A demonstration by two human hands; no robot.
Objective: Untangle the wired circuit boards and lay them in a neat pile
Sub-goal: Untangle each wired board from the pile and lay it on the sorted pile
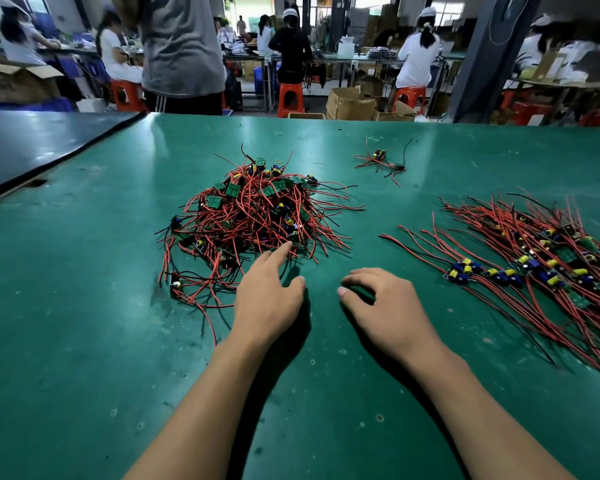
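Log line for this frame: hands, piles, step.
left hand: index fingertip at tangled heap edge | right hand: loosely curled, empty | neat pile: at right | step: nothing gripped yet

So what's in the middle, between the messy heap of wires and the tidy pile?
Just bare green table, in the head view; only wire tips from the messy heap and the tidy pile poke into it.

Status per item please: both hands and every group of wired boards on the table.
tangled heap: knotted, wires crossing every way.
sorted pile: laid out, wires running roughly parallel, at the right.
stray cluster: a few boards, apart at the far side.
left hand: empty, index finger stretched to the heap's near edge.
right hand: empty, fingers loosely curled, over the green table.
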